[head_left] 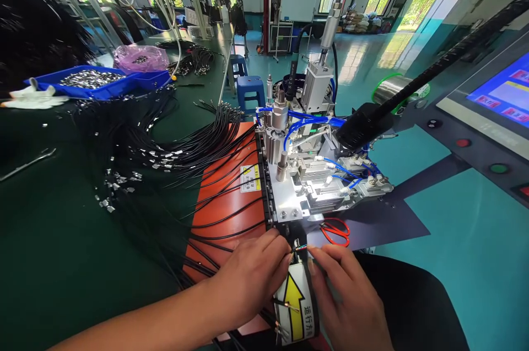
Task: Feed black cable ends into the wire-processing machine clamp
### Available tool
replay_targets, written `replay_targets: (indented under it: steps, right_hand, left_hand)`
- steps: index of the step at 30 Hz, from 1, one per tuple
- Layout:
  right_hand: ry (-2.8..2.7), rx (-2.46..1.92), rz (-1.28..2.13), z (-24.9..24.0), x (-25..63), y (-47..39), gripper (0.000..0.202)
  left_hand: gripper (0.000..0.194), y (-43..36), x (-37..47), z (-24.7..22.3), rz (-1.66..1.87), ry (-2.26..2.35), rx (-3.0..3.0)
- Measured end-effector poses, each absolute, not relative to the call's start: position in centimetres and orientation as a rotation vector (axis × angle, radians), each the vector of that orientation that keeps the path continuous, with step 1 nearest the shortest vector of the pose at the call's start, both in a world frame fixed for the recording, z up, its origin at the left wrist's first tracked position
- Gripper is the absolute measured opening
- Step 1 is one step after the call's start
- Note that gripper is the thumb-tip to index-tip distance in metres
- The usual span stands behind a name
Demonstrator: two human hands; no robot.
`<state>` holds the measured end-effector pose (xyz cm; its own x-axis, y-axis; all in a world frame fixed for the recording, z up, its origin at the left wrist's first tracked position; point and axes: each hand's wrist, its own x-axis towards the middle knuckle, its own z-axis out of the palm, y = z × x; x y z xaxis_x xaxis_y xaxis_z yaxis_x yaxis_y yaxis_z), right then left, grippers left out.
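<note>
The left hand (256, 268) was at the lower middle of the view, its back facing up and its fingers (275, 249) curled, the tips closed in a pinch. Its bare forearm (165, 312) slanted up from the lower left corner. The right hand (351, 290) stood opposite, angled up and leftward from the bottom edge, fingers bent, thumb and index finger (320, 256) drawn together. Both sets of fingertips faced each other, near but apart, the two wrists spread wider than the fingers.
</note>
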<state>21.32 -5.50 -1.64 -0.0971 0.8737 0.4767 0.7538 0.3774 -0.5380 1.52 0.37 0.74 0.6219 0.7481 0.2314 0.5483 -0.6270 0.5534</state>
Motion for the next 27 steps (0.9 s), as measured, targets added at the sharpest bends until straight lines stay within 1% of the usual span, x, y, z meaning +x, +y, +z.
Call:
replay_targets:
  steps: [4, 6, 10, 12, 14, 17, 21, 24, 26, 27]
  right_hand:
    - [-1.849, -1.413, 0.19, -1.6, 21.2, -5.6, 0.025]
    - [-1.81, -1.414, 0.256, -1.3, 21.0, -5.4, 0.022]
    - [-1.653, -1.499, 0.598, -0.2, 20.6, -4.9, 0.011]
    - [-1.557, -1.555, 0.764, 0.3, 20.5, -4.6, 0.016]
    - [-1.502, -1.576, 0.85, 0.5, 20.4, -4.4, 0.019]
    - [-1.519, -1.559, 0.78, 0.3, 20.0, -4.4, 0.017]
    - [-1.622, -1.479, 0.511, -0.7, 19.1, -4.5, 0.011]
    - [-1.652, -1.436, 0.354, -1.3, 18.3, -4.4, 0.011]
    - [-1.647, -1.419, 0.348, -1.2, 18.2, -4.4, 0.012]
    - [-1.639, -1.419, 0.397, -1.0, 18.3, -4.4, 0.012]
  left_hand:
    - [0.015, 0.3, 1.5, 0.6, 0.628, 1.032, 2.413]
    - [0.015, 0.3, 1.4, 0.6, 0.619, 1.036, 2.416]
    - [0.015, 0.3, 1.5, 0.8, 0.623, 1.021, 2.412]
    - [0.016, 0.4, 1.4, 0.9, 0.621, 1.023, 2.402]
    - [0.015, 0.4, 1.4, 1.1, 0.617, 1.025, 2.388]
    - [0.015, 0.3, 1.3, 1.1, 0.608, 1.026, 2.375]
    - [0.015, 0.3, 1.2, 0.9, 0.567, 1.062, 2.377]
    - [0.017, 0.3, 1.2, 0.8, 0.585, 1.065, 2.383]
    - [0.017, 0.3, 1.1, 0.8, 0.595, 1.071, 2.379]
    - [0.016, 0.4, 1.1, 0.9, 0.597, 1.069, 2.378]
